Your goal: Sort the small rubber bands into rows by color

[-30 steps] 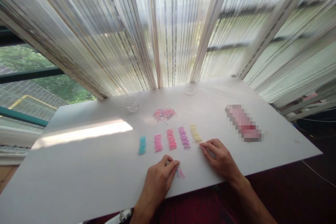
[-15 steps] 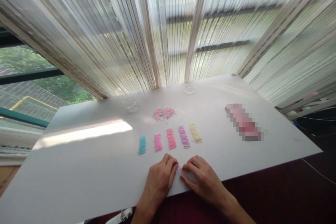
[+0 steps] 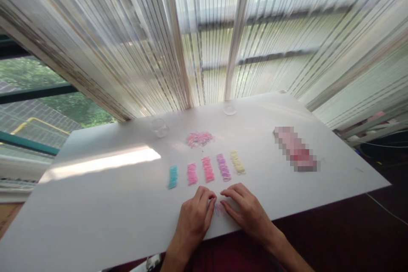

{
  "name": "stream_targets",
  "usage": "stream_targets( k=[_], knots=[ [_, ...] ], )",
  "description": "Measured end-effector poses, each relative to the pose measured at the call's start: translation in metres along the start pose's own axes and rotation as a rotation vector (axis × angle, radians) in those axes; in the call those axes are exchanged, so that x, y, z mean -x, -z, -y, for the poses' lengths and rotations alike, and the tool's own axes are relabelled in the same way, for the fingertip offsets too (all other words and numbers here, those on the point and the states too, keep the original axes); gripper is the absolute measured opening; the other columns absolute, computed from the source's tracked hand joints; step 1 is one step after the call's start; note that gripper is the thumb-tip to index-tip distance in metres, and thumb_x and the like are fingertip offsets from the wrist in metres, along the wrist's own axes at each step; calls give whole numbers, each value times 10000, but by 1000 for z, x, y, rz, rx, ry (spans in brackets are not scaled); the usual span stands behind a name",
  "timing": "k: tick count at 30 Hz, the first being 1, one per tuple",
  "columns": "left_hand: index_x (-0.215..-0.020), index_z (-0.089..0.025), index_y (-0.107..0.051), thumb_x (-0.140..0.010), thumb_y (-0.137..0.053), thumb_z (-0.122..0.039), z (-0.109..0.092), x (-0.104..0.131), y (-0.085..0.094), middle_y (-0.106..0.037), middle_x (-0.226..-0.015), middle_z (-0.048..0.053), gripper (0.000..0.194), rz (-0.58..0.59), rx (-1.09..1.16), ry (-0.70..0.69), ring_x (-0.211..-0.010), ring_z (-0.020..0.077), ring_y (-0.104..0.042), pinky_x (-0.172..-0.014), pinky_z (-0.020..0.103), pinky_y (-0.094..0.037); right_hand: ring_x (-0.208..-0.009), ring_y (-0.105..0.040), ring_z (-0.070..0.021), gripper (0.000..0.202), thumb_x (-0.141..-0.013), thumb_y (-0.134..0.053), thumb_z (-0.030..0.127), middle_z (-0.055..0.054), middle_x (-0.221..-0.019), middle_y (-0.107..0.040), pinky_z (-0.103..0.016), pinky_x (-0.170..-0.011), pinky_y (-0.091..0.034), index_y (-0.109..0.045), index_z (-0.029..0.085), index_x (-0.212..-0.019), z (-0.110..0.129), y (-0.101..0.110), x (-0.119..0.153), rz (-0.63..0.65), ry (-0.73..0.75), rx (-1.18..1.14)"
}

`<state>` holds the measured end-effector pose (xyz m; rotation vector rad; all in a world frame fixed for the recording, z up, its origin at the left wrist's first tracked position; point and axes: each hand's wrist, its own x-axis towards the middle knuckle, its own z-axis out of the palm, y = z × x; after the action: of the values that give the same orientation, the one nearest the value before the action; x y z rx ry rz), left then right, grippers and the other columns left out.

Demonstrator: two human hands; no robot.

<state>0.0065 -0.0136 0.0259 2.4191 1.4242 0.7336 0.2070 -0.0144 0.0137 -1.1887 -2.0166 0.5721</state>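
Note:
Near the table's front edge, a few small pink and lilac pieces [image 3: 219, 209] lie between my hands. My left hand [image 3: 196, 210] has thumb and fingertips pinched together beside them; anything in the pinch is too small to name. My right hand [image 3: 247, 206] has its thumb and fingers apart, with nothing seen between them. Beyond my hands lie sorted strips of small pieces: blue [image 3: 172, 177], pink [image 3: 192, 174], coral [image 3: 208, 169], purple [image 3: 223, 167] and yellow [image 3: 237, 162]. A loose mixed pile [image 3: 199, 139] lies farther back.
On the white table [image 3: 105, 208], a clear cup [image 3: 159, 128] stands at the back left and a clear round lid or dish [image 3: 229, 110] at the back. A pixelated pinkish object [image 3: 295, 148] lies on the right. Striped curtains hang behind the table.
My right hand has opened and lifted slightly off the small pieces, which now show more. My left hand has barely moved.

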Motion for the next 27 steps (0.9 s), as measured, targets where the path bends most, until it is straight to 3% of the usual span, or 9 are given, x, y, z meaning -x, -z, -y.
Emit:
stream_targets(
  k=[3, 9, 19, 27],
  knots=[
    [-978, -237, -569, -1079, -369, -251, -2, -2, 0, -669, -878, 12, 224, 0, 12, -7, -701, 166, -701, -574, 247, -539, -895, -688, -224, 270, -970, -618, 138, -69, -1006, -683, -358, -789, -611, -643, 234, -1222, -1, 1, 0, 6, 11, 9],
    [-982, -235, -584, -1079, -378, -267, -7, -3, 0, -669, -885, 13, 230, 28, 73, 12, -711, 156, -701, -607, 240, -558, -811, -676, -203, 153, -976, -599, 112, -44, -882, -681, -320, -715, -592, -693, 227, -1012, -3, 8, 1, 53, 52, 41],
    [-1046, -242, -597, -1060, -428, -276, 1, 12, 3, -684, -951, 19, 173, 23, 61, 84, -755, 158, -727, -648, 252, -590, -828, -688, -218, 160, -1014, -569, 225, -58, -916, -694, -356, -758, -609, -727, 247, -1009, -52, 50, -7, -96, -71, 226],
    [-1049, -246, -601, -1053, -447, -265, 2, 19, 3, -680, -952, 19, 156, 6, 75, 106, -777, 163, -734, -665, 257, -593, -842, -686, -226, 157, -1026, -567, 254, -64, -936, -681, -378, -767, -612, -702, 226, -1103, -61, 46, -11, -126, -67, 218]
  ],
)
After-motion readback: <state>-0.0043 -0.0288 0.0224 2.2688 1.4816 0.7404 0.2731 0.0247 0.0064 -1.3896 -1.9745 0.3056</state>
